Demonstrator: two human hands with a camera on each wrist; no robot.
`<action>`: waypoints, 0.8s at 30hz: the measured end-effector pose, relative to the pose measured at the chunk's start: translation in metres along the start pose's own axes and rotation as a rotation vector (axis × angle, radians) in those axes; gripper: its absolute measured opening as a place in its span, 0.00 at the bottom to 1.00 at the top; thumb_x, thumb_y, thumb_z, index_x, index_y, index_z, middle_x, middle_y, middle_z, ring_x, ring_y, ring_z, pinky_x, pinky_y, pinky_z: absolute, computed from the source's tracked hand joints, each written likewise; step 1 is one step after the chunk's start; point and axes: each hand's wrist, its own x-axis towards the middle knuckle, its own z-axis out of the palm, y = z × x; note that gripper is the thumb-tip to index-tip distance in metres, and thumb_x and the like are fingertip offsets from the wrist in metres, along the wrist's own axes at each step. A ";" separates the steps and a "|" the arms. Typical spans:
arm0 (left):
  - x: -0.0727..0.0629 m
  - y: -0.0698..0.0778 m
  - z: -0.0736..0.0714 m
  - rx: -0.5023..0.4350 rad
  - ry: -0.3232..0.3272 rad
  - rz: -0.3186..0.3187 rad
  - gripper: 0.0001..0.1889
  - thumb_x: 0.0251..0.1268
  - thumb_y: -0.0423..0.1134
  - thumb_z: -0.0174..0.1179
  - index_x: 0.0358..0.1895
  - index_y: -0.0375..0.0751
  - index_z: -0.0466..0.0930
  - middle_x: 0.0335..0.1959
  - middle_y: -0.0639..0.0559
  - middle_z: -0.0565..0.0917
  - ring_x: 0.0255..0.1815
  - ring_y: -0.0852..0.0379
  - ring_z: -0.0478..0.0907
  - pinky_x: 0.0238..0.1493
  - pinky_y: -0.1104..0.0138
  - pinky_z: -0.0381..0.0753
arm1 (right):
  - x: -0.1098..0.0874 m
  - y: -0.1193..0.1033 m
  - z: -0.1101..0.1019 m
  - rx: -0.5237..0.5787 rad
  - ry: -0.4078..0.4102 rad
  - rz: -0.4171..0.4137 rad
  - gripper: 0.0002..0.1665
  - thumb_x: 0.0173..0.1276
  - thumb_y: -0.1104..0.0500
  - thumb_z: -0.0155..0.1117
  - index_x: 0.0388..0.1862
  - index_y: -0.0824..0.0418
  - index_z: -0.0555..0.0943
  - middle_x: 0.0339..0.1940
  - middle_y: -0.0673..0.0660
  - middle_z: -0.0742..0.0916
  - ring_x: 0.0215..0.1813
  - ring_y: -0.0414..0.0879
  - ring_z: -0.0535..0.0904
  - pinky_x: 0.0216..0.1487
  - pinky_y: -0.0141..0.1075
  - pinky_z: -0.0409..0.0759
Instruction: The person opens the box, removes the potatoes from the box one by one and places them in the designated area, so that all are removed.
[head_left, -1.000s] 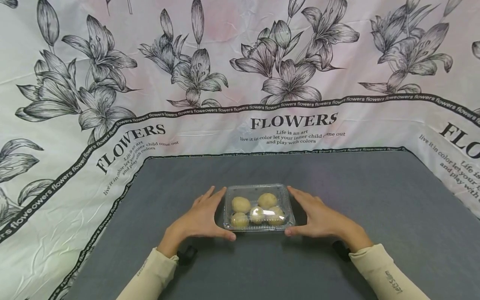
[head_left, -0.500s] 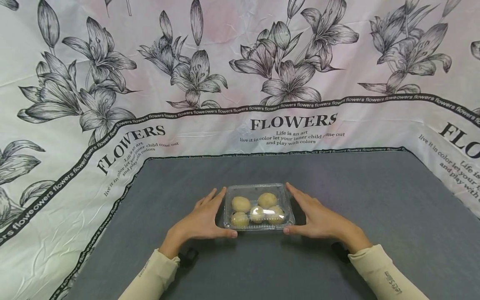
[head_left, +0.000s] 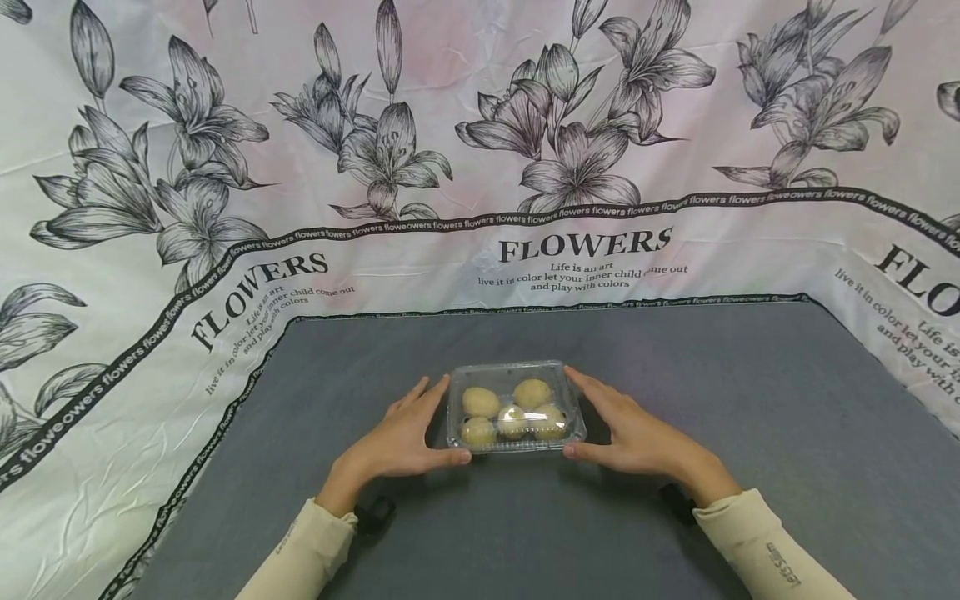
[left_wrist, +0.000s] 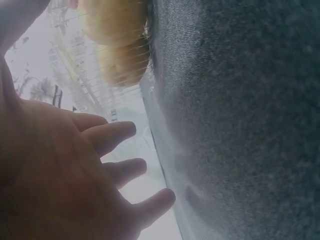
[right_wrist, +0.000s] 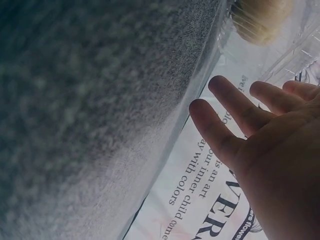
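Note:
A clear plastic clamshell box (head_left: 498,377) stands at the middle of the table in the head view, its lid down. Several round, pale yellow pieces (head_left: 480,402), like small potatoes, lie inside. My left hand (head_left: 397,437) holds the box's left end between thumb and index fingertip, at the front and back corners. On the right end, my right hand (head_left: 637,432) holds it the same way. Both wrist views show the other fingers (left_wrist: 155,202) spread out straight, away from the box. Pieces (right_wrist: 262,20) show through its ribbed wall in the right wrist view.
A dark grey cloth (head_left: 517,533) covers the table. Behind it and along both sides hangs a white curtain (head_left: 420,267) with printed flowers and lettering. Dark wrist straps (head_left: 375,512) sit below the hands, close over the cloth.
The box has shifted slightly away from me and a touch left, and both hands have moved with it. My right index fingertip and thumb have come in closer to its corners.

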 end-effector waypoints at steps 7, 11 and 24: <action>0.000 -0.003 0.001 -0.023 0.000 0.013 0.58 0.59 0.69 0.65 0.84 0.48 0.45 0.85 0.51 0.51 0.87 0.43 0.37 0.78 0.33 0.45 | 0.001 0.001 0.005 -0.021 0.012 0.009 0.62 0.66 0.35 0.69 0.86 0.55 0.47 0.83 0.63 0.61 0.81 0.67 0.57 0.72 0.73 0.57; 0.000 -0.004 0.001 -0.024 0.001 0.022 0.56 0.60 0.68 0.65 0.84 0.48 0.45 0.85 0.52 0.51 0.87 0.42 0.37 0.77 0.32 0.45 | 0.001 -0.001 0.008 -0.040 0.021 0.009 0.62 0.66 0.36 0.70 0.85 0.58 0.47 0.83 0.65 0.60 0.82 0.67 0.57 0.72 0.74 0.56; 0.001 0.001 0.009 -0.015 0.035 -0.001 0.59 0.59 0.71 0.64 0.84 0.47 0.42 0.84 0.46 0.53 0.86 0.42 0.39 0.76 0.32 0.47 | 0.002 -0.003 0.013 0.027 0.009 0.010 0.64 0.68 0.39 0.69 0.85 0.62 0.41 0.85 0.68 0.51 0.84 0.67 0.48 0.77 0.66 0.54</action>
